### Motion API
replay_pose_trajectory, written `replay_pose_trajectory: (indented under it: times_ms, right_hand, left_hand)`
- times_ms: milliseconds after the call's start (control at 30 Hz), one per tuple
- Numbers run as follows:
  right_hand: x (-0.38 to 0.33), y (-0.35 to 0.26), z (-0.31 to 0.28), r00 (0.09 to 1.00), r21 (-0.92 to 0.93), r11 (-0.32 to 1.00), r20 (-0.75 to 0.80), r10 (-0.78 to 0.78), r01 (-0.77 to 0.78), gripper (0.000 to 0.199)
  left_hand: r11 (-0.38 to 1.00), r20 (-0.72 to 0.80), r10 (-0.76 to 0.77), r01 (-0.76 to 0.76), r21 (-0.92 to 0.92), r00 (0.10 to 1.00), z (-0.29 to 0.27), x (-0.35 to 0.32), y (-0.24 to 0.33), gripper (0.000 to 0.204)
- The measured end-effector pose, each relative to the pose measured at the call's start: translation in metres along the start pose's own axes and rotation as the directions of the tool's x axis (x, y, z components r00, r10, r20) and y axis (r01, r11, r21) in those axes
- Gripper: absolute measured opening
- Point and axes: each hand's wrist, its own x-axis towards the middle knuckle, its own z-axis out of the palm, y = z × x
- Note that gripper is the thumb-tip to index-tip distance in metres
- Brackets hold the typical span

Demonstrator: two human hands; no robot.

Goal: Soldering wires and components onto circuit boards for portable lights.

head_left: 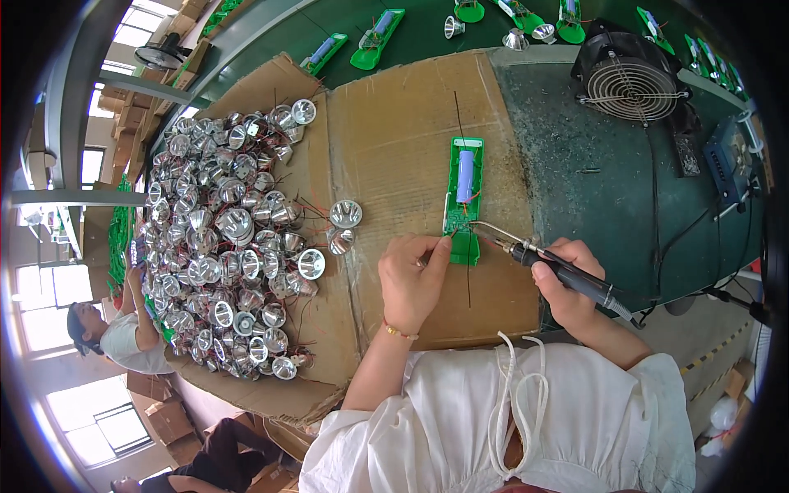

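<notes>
Thumb and forefinger of the left hand (407, 275) are pinched nearly together at the lower part of the green housing (463, 253), just right of the frame's centre, though whatever lies between them is too small to tell. Fingers of the right hand (571, 306) wrap the black soldering iron (571, 278), its tip end close to the housing below the purple cell (466, 174). A slip of that tip could burn the nearby left fingertips, scorch the cell's wrap or melt the plastic, especially if the seemingly unclamped housing skidded on the cardboard (394, 148).
</notes>
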Motion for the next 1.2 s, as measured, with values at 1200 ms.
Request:
replay_pose_trajectory:
  times_ms: [1200]
  right_hand:
    - [0.0008,-0.0054,0.0058,0.985,0.009,0.986,-0.044,0.167,-0.166,0.016]
  left_hand:
    - [1.0,0.028,-0.008,0.009,-0.01,1.0,0.0049,0.0022,0.001,0.01]
